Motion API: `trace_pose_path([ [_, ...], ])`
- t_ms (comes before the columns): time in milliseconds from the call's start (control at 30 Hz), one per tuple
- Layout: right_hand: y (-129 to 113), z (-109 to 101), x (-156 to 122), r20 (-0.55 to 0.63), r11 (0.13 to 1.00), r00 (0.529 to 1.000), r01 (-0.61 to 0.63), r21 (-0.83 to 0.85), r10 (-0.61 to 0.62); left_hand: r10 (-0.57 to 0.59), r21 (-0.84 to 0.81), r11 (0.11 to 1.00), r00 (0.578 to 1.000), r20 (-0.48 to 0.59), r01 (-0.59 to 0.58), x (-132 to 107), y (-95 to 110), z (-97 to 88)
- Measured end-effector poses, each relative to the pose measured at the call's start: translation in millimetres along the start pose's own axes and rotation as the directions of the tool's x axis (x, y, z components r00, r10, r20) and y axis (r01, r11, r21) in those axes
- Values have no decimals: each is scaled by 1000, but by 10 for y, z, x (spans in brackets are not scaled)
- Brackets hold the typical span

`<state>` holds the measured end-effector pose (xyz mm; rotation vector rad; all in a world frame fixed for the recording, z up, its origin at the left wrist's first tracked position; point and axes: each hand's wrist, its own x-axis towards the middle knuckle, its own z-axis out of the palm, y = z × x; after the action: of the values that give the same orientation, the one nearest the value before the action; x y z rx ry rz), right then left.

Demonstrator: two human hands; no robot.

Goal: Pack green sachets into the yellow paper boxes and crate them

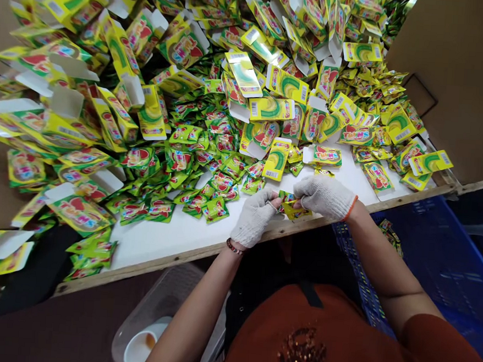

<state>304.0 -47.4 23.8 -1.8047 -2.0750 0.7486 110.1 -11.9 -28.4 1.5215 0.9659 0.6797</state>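
Note:
My left hand [254, 218], in a pale knit glove, is closed at the table's front edge, its fingertips on a small green candy packet [285, 195]. Close beside it, my right hand [326, 197], gloved too with an orange cuff, pinches a yellow candy packet [295, 211]. The two packets overlap between my fingers, which partly cover them. Loose green candy packets [216, 209] lie just left of my hands. Beyond my fingers are printed yellow cartons [276, 159], some with raised white flaps.
The white tabletop [146, 247] has a wooden front edge [203, 254]. Cartons are heaped across the back and left. Brown board walls [455, 85] flank the table. Below stand a blue crate [439, 244] at right and a clear bin with a white cup [141, 350].

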Motion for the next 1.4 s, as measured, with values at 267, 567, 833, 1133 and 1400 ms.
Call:
trace_pose_path([
  [267, 86, 184, -13, -118, 952, 991, -17, 305, 56, -105, -353, 932, 993, -57, 78, -36, -233, 106],
  [567, 38, 458, 68, -370, 864, 911, 32, 503, 181, -96, -436, 900, 976, -193, 2, -28, -28, 184],
  [833, 63, 740, 34, -395, 598, 852, 127, 791, 342, -110, -463, 886, 967, -230, -10, -19, 16, 262],
  [1133, 138, 745, 18, -308, 210, 840, 236, 949, 446, 232, 260, 952, 932, -277, -160, 403, 76, 243],
  [1400, 366, 493, -100, -451, 485, 767, 210, 849, 456, 220, 739, 673, 960, -176, -18, 758, 161, 35],
])
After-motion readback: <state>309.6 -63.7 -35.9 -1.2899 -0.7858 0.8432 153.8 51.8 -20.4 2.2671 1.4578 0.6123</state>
